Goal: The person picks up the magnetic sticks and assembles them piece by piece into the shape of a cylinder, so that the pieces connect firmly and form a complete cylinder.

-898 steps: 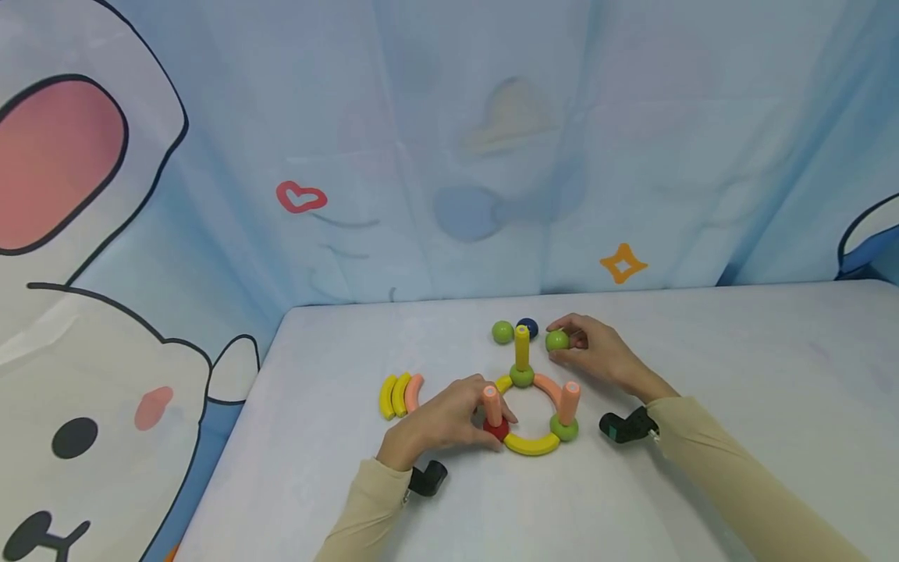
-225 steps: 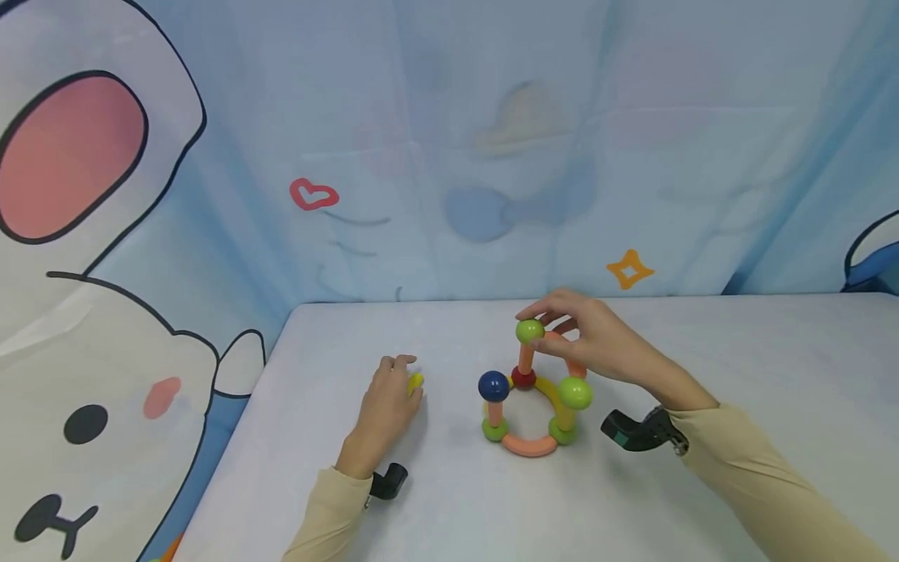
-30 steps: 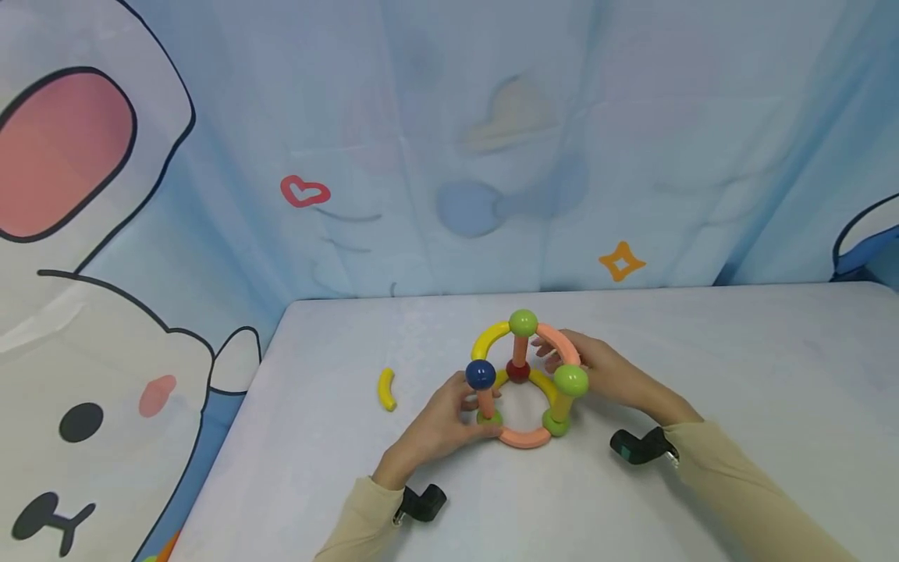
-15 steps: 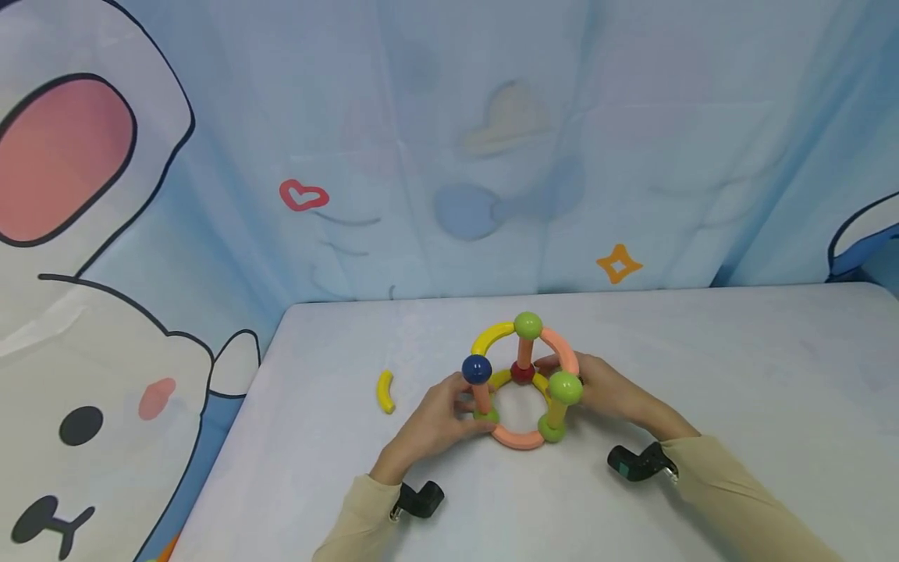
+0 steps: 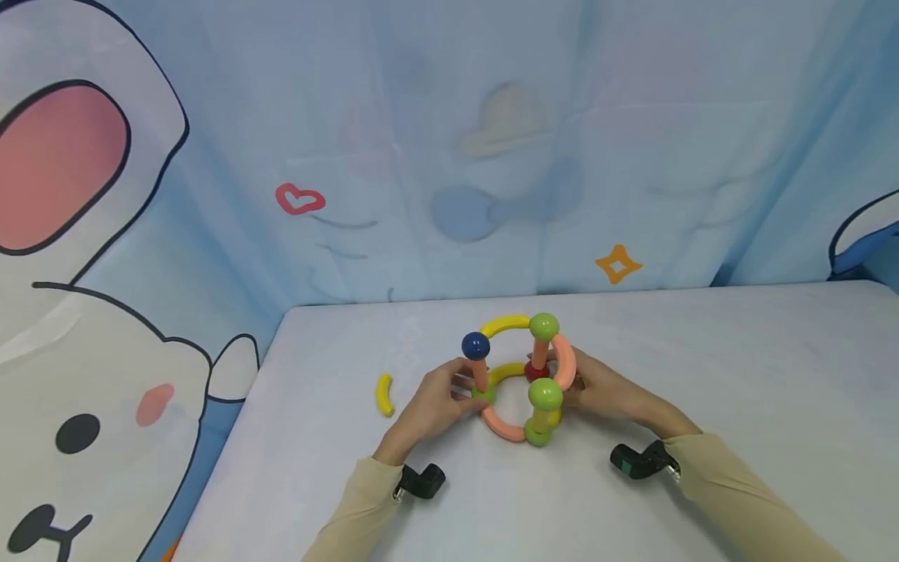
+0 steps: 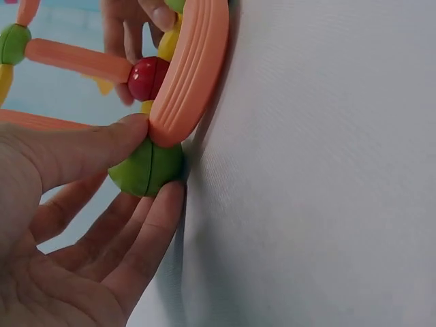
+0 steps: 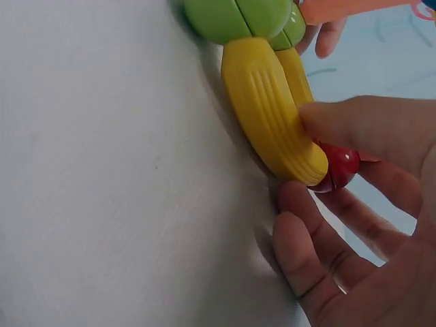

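A two-tier toy frame of balls and sticks stands on the table. My left hand (image 5: 430, 406) pinches its lower left green ball (image 6: 151, 170), thumb on one side and fingers on the other. At the back right, my right hand (image 5: 609, 390) holds the lower yellow curved stick (image 7: 269, 112) between thumb and fingers, near the red ball (image 7: 345, 163). Upright sticks carry a blue ball (image 5: 475, 346), a rear green ball (image 5: 544, 326) and a front green ball (image 5: 545, 394). An upper yellow arc (image 5: 507, 323) and a salmon arc (image 5: 565, 362) meet at the rear green ball.
One loose yellow curved stick (image 5: 384, 395) lies on the white table (image 5: 281, 468), left of my left hand. A black camera (image 5: 424, 481) sits at the left wrist and another black camera (image 5: 635, 460) at the right. A printed blue curtain (image 5: 421, 156) hangs behind the table.
Over the last second both hands have turned the frame clockwise, seen from above. Since the oldest frame, it has gained upper balls and arcs; the loose sticks have dwindled to one.
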Demonstrator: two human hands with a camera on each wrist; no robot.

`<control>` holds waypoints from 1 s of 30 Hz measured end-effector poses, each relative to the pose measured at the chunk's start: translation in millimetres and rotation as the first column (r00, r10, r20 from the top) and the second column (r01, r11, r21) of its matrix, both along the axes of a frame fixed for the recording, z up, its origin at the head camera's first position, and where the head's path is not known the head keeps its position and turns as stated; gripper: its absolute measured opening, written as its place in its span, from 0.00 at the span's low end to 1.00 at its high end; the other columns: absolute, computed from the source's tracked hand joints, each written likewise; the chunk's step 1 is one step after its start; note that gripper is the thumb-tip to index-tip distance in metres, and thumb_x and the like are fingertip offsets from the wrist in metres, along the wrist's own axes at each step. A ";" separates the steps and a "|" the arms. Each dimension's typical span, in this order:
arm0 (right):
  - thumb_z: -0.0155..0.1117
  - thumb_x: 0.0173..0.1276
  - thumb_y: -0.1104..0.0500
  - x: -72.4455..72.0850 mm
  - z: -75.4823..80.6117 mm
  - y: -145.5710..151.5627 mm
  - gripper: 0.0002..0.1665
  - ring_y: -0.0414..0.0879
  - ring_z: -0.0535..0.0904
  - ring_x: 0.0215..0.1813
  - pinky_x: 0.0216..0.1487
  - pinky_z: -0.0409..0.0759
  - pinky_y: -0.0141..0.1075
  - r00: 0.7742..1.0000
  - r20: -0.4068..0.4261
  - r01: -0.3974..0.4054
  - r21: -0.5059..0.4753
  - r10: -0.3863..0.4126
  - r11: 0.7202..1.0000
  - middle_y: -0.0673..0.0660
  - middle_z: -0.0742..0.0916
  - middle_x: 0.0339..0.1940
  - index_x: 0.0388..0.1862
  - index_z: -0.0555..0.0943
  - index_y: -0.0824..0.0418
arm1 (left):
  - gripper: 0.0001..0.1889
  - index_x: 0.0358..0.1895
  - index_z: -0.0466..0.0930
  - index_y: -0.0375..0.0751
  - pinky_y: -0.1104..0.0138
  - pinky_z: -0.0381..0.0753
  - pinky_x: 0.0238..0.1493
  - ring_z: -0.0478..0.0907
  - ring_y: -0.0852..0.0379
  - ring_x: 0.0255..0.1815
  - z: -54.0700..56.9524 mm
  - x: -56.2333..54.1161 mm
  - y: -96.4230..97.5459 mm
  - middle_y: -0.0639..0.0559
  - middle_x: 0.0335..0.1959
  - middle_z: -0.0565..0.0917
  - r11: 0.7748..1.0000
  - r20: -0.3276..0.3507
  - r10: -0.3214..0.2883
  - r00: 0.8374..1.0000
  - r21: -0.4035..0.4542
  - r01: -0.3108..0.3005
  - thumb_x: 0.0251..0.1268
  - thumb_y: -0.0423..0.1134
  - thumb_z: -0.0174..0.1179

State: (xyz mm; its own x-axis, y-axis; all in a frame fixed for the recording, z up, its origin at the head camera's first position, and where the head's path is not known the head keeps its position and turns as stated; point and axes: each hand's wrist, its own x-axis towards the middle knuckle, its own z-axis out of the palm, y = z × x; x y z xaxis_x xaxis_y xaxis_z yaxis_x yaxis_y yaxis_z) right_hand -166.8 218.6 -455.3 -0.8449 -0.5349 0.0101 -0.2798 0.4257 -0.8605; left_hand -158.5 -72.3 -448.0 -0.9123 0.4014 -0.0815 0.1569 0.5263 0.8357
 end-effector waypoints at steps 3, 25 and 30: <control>0.66 0.70 0.69 1.2 1.8 0.8 0.24 0.55 0.76 0.58 0.54 0.78 0.41 1.000 -0.016 0.009 0.017 -0.009 1.000 0.62 0.81 0.63 0.63 0.73 0.65 | 0.24 0.62 0.79 0.37 0.59 0.83 0.58 0.83 0.49 0.56 0.4 -2.4 1.1 0.45 0.58 0.83 0.999 -0.008 0.050 0.999 0.003 -0.050 0.64 0.35 0.75; 0.67 0.77 0.56 40.8 33.6 30.5 0.17 0.39 0.79 0.41 0.41 0.82 0.33 0.990 0.035 -0.142 0.169 0.138 0.975 0.47 0.84 0.44 0.59 0.80 0.60 | 0.19 0.61 0.82 0.38 0.57 0.84 0.55 0.85 0.50 0.51 0.6 1.1 -1.7 0.45 0.53 0.88 1.000 0.021 0.006 1.000 0.020 -0.006 0.69 0.33 0.70; 0.65 0.78 0.61 31.2 67.9 40.7 0.13 0.40 0.81 0.45 0.46 0.82 0.34 0.992 -0.129 0.017 0.206 0.010 0.978 0.51 0.87 0.51 0.58 0.83 0.60 | 0.19 0.64 0.80 0.38 0.62 0.85 0.52 0.84 0.48 0.55 3.9 7.2 -10.5 0.44 0.57 0.85 0.999 0.043 -0.034 0.999 0.024 0.033 0.72 0.33 0.67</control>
